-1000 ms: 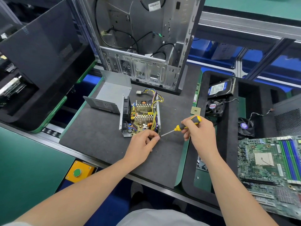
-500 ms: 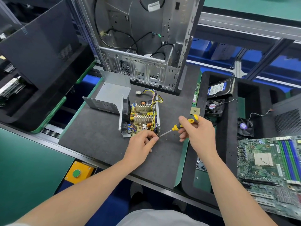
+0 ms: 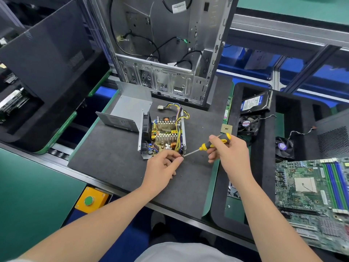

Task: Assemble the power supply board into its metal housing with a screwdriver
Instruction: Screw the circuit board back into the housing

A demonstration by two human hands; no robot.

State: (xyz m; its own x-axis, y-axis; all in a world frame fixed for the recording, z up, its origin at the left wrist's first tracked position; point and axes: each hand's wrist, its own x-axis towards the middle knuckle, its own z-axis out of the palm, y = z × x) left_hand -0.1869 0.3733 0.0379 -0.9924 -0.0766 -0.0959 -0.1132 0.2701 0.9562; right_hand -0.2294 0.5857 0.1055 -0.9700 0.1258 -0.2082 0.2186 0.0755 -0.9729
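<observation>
Housing (image 3: 140, 138) holds board (image 3: 164, 137); right hand (image 3: 230, 155) grips screwdriver (image 3: 204, 146), left hand (image 3: 162, 168) pinches its tip.

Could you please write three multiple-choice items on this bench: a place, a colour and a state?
1. The grey cover lies: A left of the power supply; B on the motherboard; C inside the computer case.
2. The button on the yellow box is: A red; B green; C blue.
3. The screwdriver is: A lying flat; B gripped by the right hand; C stuck in a fan.
A, it sits beside the supply's left wall; B, it shows green; B, fingers wrap the handle.
</observation>
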